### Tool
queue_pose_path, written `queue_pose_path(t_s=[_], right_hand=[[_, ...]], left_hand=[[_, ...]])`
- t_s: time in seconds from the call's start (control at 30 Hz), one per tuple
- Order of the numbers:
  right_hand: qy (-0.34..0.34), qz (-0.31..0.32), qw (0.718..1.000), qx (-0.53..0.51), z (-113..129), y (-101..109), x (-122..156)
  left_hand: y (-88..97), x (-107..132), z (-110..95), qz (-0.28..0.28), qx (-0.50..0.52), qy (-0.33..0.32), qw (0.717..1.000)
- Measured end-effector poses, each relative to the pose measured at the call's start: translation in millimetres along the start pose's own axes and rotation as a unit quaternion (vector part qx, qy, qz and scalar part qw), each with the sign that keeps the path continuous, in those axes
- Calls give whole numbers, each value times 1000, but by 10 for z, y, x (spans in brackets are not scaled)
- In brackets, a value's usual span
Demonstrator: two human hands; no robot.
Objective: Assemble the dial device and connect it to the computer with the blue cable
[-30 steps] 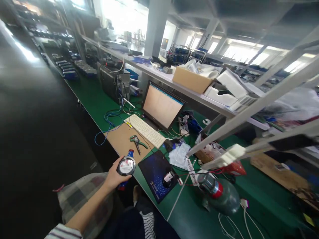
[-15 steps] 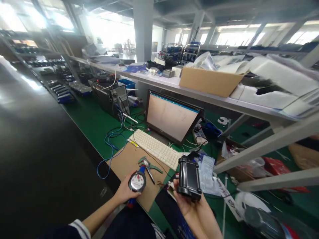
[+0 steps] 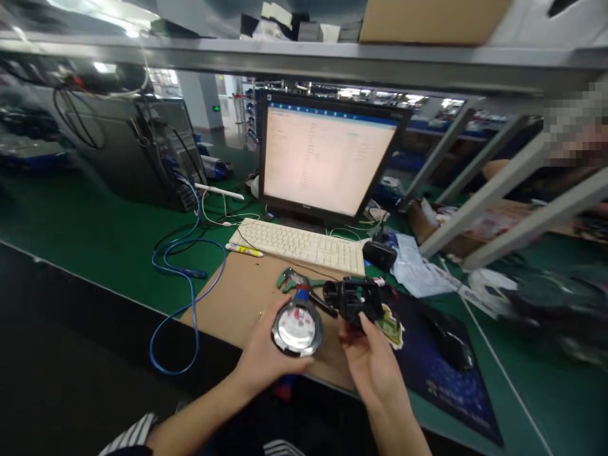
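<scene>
My left hand (image 3: 268,345) is closed around a water meter (image 3: 297,329) with a round white dial, red markings and blue pipe ends, its dial facing up. In my right hand (image 3: 373,354) is a black plastic housing (image 3: 356,301) with a hollow, open-framed side showing; the fingers grip its lower edge. The two held things are side by side, a small gap apart. Behind them, green-handled pliers (image 3: 291,278) lie on a brown board (image 3: 228,297), partly hidden by the meter and housing.
A white keyboard (image 3: 304,246) lies before a lit monitor (image 3: 327,158). A yellow-white marker (image 3: 244,250) and a looped blue cable (image 3: 194,316) are to the left. On the right are a mouse (image 3: 449,339) on a dark mouse pad (image 3: 446,396), and plastic bags (image 3: 418,269). A shelf (image 3: 304,60) crosses overhead.
My view has dropped and come closer to the bench. The meter and the black housing are now nearer each other, and the housing has turned from its flat face to its hollow side.
</scene>
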State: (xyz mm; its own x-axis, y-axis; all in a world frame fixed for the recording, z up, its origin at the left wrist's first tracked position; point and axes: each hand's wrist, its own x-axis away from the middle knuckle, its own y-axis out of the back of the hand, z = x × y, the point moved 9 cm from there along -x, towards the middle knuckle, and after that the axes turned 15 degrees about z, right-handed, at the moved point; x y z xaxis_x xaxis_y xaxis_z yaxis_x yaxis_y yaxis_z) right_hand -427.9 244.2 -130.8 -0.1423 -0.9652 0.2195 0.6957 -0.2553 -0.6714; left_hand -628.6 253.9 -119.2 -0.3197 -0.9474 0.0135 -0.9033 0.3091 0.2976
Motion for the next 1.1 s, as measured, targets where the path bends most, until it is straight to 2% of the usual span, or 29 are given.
queue_pose_path(t_s=[0.1,0.23,0.3,0.37,0.43,0.5,0.53,0.6,0.63,0.67,0.73,0.77,0.8,0.83,0.9,0.97,1.03,1.1], right_hand=[[33,-9,999,1,3,-157,132],[73,34,997,18,61,-458,171],[79,59,995,25,49,-602,155],[81,84,992,43,15,-735,133],[90,101,988,73,-3,-823,126],[80,118,980,138,-7,-862,142],[63,128,972,189,0,-867,158],[46,146,934,323,97,-863,193],[68,143,904,397,218,-864,203],[110,134,865,470,375,-884,204],[217,112,765,596,662,-989,168],[242,116,721,640,711,-1040,95],[235,134,693,668,685,-1065,-26],[202,165,685,681,597,-1058,-176],[104,230,705,663,342,-973,-438],[39,266,731,628,143,-877,-555],[25,269,746,608,74,-819,-567],[38,262,750,606,97,-808,-546]], left_hand=[[-12,-113,6,-29,-5,-44,999],[-35,-230,-107,7,-33,-79,996],[60,-253,-279,0,-35,-111,993],[173,-275,-541,-6,-31,-169,985],[240,-335,-803,19,-32,-228,973],[308,-469,-916,47,-22,-236,970],[348,-563,-895,60,1,-218,974],[409,-749,-746,90,75,-161,980],[416,-824,-655,110,114,-138,978],[410,-884,-570,131,149,-121,973],[387,-965,-429,166,196,-105,961],[372,-993,-369,178,211,-101,956],[357,-1015,-313,186,221,-96,952],[337,-1032,-263,194,228,-92,950],[287,-1049,-186,212,231,-84,946],[232,-1044,-138,232,224,-77,943],[186,-1023,-115,249,223,-73,940],[160,-1004,-112,255,233,-68,936]])
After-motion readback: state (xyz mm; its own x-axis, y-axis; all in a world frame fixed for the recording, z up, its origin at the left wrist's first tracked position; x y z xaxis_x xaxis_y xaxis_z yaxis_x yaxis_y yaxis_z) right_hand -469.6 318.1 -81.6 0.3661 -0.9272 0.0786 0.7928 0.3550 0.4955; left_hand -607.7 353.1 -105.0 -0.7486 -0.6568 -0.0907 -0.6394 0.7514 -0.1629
